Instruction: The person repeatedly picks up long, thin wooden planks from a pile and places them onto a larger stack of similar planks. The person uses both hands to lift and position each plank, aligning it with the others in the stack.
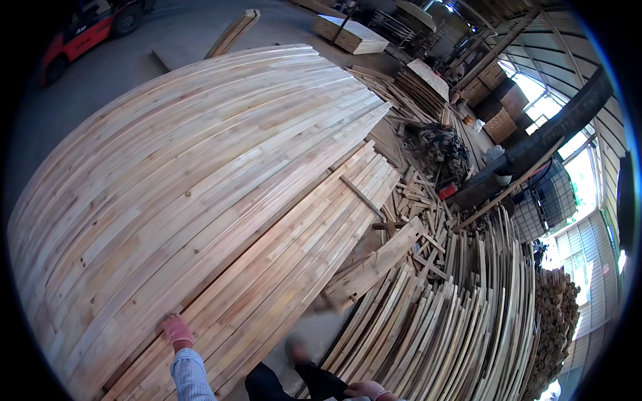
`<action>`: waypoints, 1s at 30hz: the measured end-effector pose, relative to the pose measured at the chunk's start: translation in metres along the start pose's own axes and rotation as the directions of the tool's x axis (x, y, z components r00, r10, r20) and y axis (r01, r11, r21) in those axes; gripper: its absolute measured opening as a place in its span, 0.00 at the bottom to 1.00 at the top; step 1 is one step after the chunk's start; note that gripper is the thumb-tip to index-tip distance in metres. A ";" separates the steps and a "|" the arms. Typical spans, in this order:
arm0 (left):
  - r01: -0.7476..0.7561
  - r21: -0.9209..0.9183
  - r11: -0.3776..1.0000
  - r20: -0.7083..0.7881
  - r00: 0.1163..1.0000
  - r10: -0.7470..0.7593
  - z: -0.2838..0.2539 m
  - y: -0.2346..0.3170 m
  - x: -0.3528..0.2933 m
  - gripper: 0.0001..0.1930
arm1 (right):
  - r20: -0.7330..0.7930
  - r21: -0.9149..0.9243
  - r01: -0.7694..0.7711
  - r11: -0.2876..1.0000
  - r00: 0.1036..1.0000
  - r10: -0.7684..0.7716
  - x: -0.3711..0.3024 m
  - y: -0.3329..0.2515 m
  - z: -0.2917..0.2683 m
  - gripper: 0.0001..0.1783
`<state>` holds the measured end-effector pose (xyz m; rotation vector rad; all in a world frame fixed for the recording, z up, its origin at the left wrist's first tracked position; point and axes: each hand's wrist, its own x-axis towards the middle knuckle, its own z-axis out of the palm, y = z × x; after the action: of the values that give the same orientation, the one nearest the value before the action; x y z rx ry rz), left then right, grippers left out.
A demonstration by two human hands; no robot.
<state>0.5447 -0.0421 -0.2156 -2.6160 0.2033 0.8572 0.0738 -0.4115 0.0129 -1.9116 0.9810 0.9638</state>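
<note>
Pale wooden boards (200, 167) lie side by side in a broad stack that fills the left and middle. Along its right side runs a lower layer of narrow boards (287, 267). My left hand (177, 329), in a pink glove, is at the step between the two, its fingers curled over the edge of a wooden board (150, 344). At the lower edge is my right hand (366, 389), also in a pink glove, close to my dark-trousered leg. Its fingers are partly cut off, and what they touch is unclear.
Long thin slats (428, 334) are piled at lower right. Wood offcuts (428, 200) litter the floor beyond, near a thick dark pipe (535, 147). A plank (374, 264) lies slanted between the stacks. A red forklift (83, 33) stands at far left.
</note>
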 end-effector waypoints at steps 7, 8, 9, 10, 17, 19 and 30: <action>-0.016 -0.058 0.998 -0.100 0.995 0.010 0.033 -0.009 0.016 0.10 | -0.010 -0.089 0.048 0.995 0.999 -0.049 -0.027 -0.029 -0.029 0.27; -0.050 -0.028 0.998 -0.086 0.995 0.048 0.023 -0.005 -0.002 0.10 | -0.015 -0.067 0.058 0.996 0.998 -0.059 -0.031 -0.026 -0.029 0.27; -0.079 0.002 0.997 -0.072 0.994 0.079 0.013 -0.004 -0.020 0.10 | -0.005 -0.097 0.061 0.993 0.998 -0.062 -0.032 -0.022 -0.028 0.25; -0.094 -0.012 0.996 -0.068 0.993 0.093 -0.003 0.000 -0.046 0.10 | 0.007 -0.129 0.065 0.990 0.998 -0.065 -0.029 -0.018 -0.027 0.23; -0.275 -0.099 0.956 -0.192 0.948 0.252 0.019 0.007 -0.160 0.09 | 0.139 -0.263 0.256 0.930 0.964 -0.226 0.011 -0.016 -0.046 0.24; -0.290 -0.126 0.949 -0.123 0.954 0.275 -0.005 0.015 -0.217 0.10 | 0.052 -0.395 0.403 0.825 0.907 -0.418 -0.001 -0.043 -0.059 0.21; -0.554 -0.328 0.765 -0.079 0.823 0.562 -0.052 0.054 -0.440 0.14 | 0.297 -0.760 0.639 0.117 0.503 -0.812 0.051 -0.069 -0.102 0.25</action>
<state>0.2054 -0.1036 0.0678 -2.9008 0.9545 1.2059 0.1832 -0.4862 0.0314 -2.8242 -0.6370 0.5737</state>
